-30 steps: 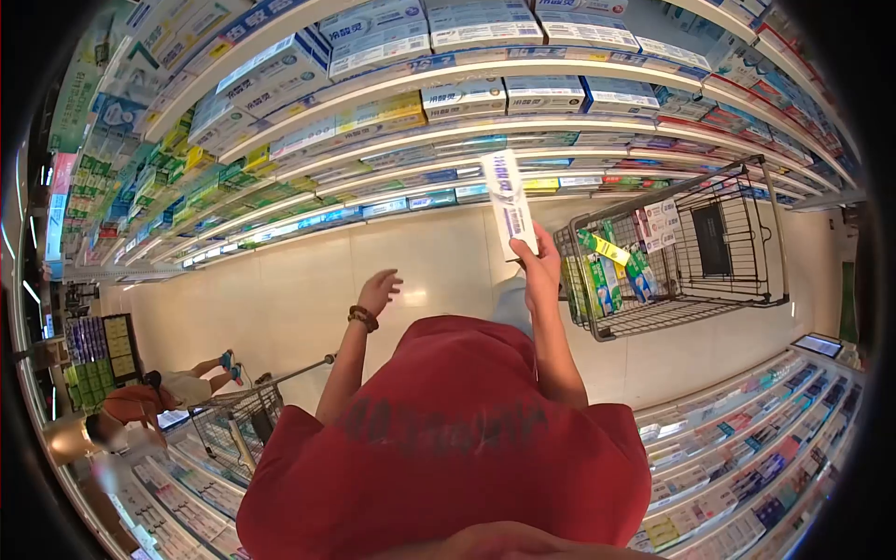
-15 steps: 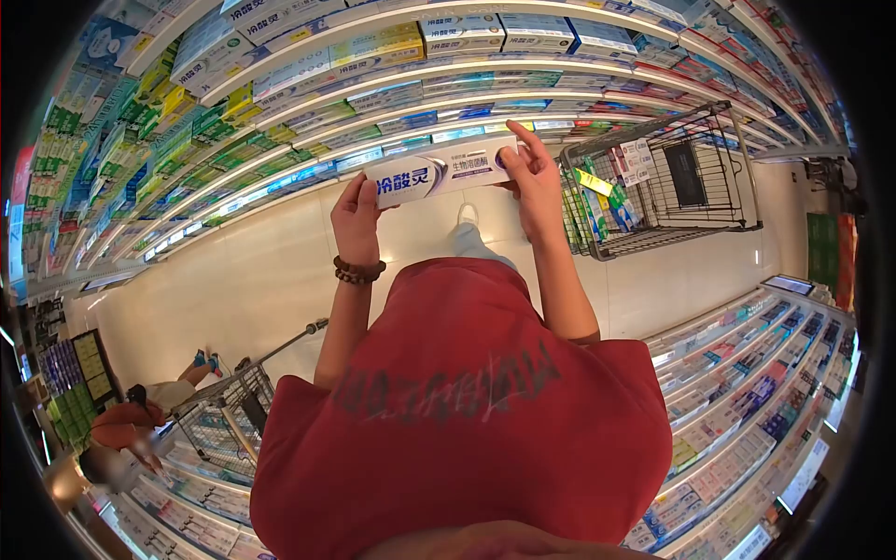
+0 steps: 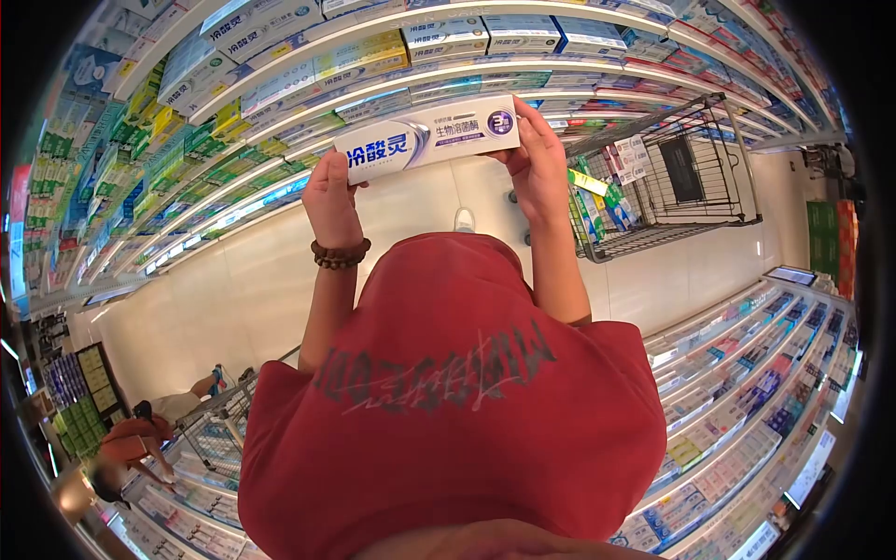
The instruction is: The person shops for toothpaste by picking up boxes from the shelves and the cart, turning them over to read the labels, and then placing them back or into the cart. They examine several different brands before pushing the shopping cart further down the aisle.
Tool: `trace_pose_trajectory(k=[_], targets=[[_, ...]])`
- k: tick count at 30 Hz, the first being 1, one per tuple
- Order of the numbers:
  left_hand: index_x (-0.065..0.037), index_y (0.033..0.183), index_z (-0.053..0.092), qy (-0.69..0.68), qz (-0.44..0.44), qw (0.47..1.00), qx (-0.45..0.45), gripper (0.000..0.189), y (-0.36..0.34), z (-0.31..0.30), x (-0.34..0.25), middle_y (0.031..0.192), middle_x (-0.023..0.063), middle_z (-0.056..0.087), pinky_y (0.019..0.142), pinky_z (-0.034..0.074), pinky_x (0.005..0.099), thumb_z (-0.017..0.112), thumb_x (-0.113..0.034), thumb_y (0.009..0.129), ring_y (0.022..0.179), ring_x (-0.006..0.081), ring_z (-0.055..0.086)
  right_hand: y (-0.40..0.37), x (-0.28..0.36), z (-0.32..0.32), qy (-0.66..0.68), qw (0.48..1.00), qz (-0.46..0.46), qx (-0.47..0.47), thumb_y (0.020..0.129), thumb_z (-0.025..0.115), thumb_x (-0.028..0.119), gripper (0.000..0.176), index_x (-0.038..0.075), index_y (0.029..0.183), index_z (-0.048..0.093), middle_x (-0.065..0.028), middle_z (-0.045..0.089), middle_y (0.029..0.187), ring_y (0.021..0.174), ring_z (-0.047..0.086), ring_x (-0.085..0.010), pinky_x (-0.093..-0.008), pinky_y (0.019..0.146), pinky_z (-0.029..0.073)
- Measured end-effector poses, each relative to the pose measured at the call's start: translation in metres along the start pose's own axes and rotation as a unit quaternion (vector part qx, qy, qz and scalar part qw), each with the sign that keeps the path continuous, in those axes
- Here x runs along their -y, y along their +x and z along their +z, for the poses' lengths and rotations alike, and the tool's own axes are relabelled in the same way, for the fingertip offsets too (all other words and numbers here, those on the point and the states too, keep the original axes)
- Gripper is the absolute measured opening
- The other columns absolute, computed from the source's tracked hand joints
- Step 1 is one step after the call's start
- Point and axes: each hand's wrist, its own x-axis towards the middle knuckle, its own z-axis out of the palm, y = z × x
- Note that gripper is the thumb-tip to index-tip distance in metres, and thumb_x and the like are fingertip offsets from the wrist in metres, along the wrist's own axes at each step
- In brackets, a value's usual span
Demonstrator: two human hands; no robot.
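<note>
A long white toothpaste box (image 3: 429, 140) with blue and purple print is held up between both hands, its printed front turned towards me. My left hand (image 3: 333, 198) grips the left end, thumb on the front, with a beaded bracelet on the wrist. At the other end my right hand (image 3: 539, 168) is closed round the edge, its fingers partly hidden behind the box. Beyond the box, shelves carry rows of similar boxes, among them a white and blue carton (image 3: 446, 37).
A wire shopping cart (image 3: 653, 245) with several packages in it stands to my right. Stocked shelves (image 3: 719, 411) rise behind me on the right. At the lower left a person (image 3: 135, 439) bends near another cart (image 3: 210, 429).
Both hands have moved slightly left with the box, which now looks larger and closer. My right thumb has slid off the front, uncovering the round purple mark.
</note>
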Motion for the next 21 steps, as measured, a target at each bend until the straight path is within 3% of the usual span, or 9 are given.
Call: trace_pose_trajectory(k=[4, 13, 16, 21], targets=[[0.001, 0.114, 0.067, 0.028, -0.007, 1.000, -0.011, 0.041, 0.018, 0.013, 0.004, 0.088, -0.0011, 0.065, 0.066, 0.045, 0.0229, 0.063, -0.037, 0.098, 0.074, 0.0054, 0.054, 0.018, 0.006, -0.007, 0.001, 1.000, 0.004, -0.008, 0.103, 0.052, 0.020, 0.041, 0.000, 0.138, 0.051, -0.0092, 0.068, 0.114, 0.098, 0.067, -0.0154, -0.0329, 0.081, 0.058], [0.000, 0.111, 0.068, 0.061, -0.044, 0.995, -0.067, 0.037, 0.073, 0.047, 0.027, 0.090, 0.0013, 0.068, 0.063, 0.046, 0.0233, 0.067, -0.034, 0.095, 0.071, 0.0071, 0.057, 0.085, 0.014, -0.047, -0.079, 0.996, 0.050, -0.016, 0.102, 0.056, 0.026, 0.039, 0.001, 0.132, 0.058, -0.0043, 0.068, 0.110, 0.093, 0.060, -0.0106, -0.0307, 0.076, 0.049], [-0.001, 0.106, 0.067, 0.046, -0.027, 0.994, -0.093, 0.033, 0.093, 0.063, 0.035, 0.090, 0.0021, 0.068, 0.065, 0.047, 0.0235, 0.068, -0.032, 0.095, 0.072, 0.0083, 0.058, 0.110, 0.019, -0.059, -0.077, 0.995, 0.056, 0.000, 0.101, 0.058, 0.023, 0.036, 0.002, 0.131, 0.060, -0.0037, 0.068, 0.110, 0.091, 0.060, -0.0109, -0.0309, 0.075, 0.049], [-0.002, 0.102, 0.065, -0.019, 0.059, 0.997, -0.049, 0.034, 0.115, 0.070, 0.053, 0.091, 0.0037, 0.069, 0.067, 0.048, 0.0245, 0.073, -0.034, 0.093, 0.075, 0.0090, 0.061, 0.143, 0.023, -0.065, -0.059, 0.997, 0.045, 0.006, 0.100, 0.061, 0.022, 0.037, -0.001, 0.130, 0.059, -0.0059, 0.069, 0.108, 0.088, 0.062, -0.0131, -0.0313, 0.075, 0.050]])
